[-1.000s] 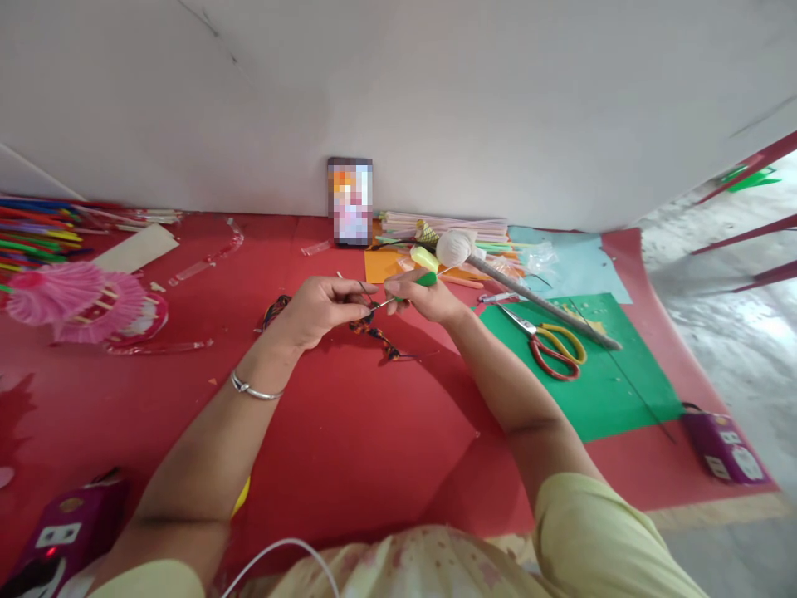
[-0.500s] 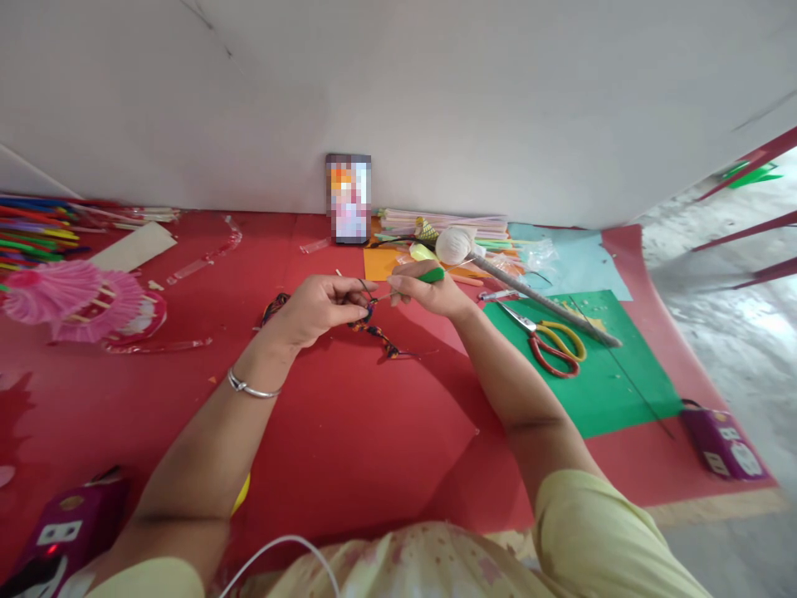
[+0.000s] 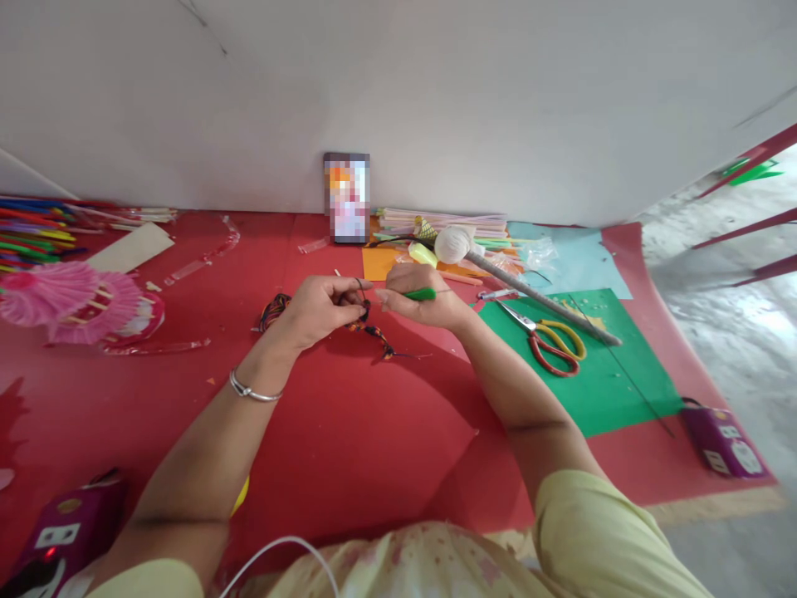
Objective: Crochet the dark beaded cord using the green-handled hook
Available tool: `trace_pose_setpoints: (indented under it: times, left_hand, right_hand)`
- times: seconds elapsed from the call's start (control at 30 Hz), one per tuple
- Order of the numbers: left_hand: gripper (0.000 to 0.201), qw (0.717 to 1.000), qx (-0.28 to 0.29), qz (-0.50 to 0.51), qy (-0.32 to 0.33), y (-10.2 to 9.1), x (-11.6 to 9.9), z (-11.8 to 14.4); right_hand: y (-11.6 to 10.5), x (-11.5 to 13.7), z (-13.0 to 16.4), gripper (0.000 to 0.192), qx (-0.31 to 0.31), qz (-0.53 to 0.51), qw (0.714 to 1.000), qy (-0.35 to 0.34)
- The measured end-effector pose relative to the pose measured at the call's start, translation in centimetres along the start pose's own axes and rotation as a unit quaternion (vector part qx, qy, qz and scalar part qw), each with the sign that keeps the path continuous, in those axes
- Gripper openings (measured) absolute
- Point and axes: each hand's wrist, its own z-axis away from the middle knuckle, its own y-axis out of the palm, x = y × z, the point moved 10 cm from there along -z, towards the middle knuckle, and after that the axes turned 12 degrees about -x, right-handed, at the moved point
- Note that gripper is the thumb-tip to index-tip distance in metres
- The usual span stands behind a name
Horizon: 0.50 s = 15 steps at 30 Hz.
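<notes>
My left hand (image 3: 322,309) is closed, thumb and fingers pinching a small dark piece of multicoloured yarn work (image 3: 372,330). A narrow strip of it with orange flecks hangs down to the right, ending in a thin loose tail. Behind my left wrist lies a bundle of the same yarn (image 3: 274,311). My right hand (image 3: 429,299) is wrapped round a green-handled crochet hook (image 3: 421,294). The hook's tip is too small to make out, close to my left fingertips. A dark strand loops up over my left fingers.
A phone (image 3: 347,199) leans on the wall. Scissors (image 3: 548,345) lie on a green sheet (image 3: 628,374), beside a stick with a white round head (image 3: 453,244). Coloured sticks (image 3: 37,237) and a pink pleated paper craft (image 3: 80,303) are at left. Purple boxes (image 3: 723,440) stand at both front corners.
My right hand has turned and shifted slightly left, and the green handle now lies lower and flatter across it. My left hand keeps its pinch in nearly the same place.
</notes>
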Motion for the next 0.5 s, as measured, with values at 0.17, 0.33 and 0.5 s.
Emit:
trace_pose_setpoints:
  times: [0.17,0.33,0.5]
  left_hand:
    - [0.040,0.990,-0.086,0.107,-0.038,-1.0,0.1,-0.2]
    - [0.041,0.976,-0.063,0.179,-0.111,-0.2,0.8,0.2]
    - [0.039,0.980,0.018,0.147,-0.133,0.2,1.2,0.4]
  right_hand:
    - [2.8,1.8,1.9,0.052,-0.011,0.288,0.925,-0.246]
    - [3.4,0.6,2.7,0.056,-0.044,0.355,0.881,-0.311]
    - [3.5,1.6,2.3,0.051,0.064,0.332,0.878,-0.339]
